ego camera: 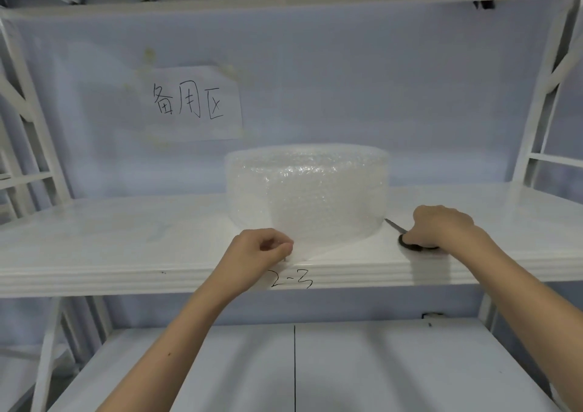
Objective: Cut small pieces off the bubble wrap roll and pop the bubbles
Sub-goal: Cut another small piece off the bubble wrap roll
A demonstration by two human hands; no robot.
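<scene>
Head view shows your left hand (263, 249) pinching the clear bubble wrap roll's (307, 191) loose flap on the white shelf (126, 238), right hand (441, 227) gripping black-handled scissors (407, 238): keep the flap taut before cutting.

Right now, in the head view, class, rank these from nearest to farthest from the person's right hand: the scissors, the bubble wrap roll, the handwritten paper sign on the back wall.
1. Scissors: under the right hand, on the shelf.
2. Bubble wrap roll: just left of that hand, mid-shelf.
3. Paper sign: up on the back wall, far left.
</scene>
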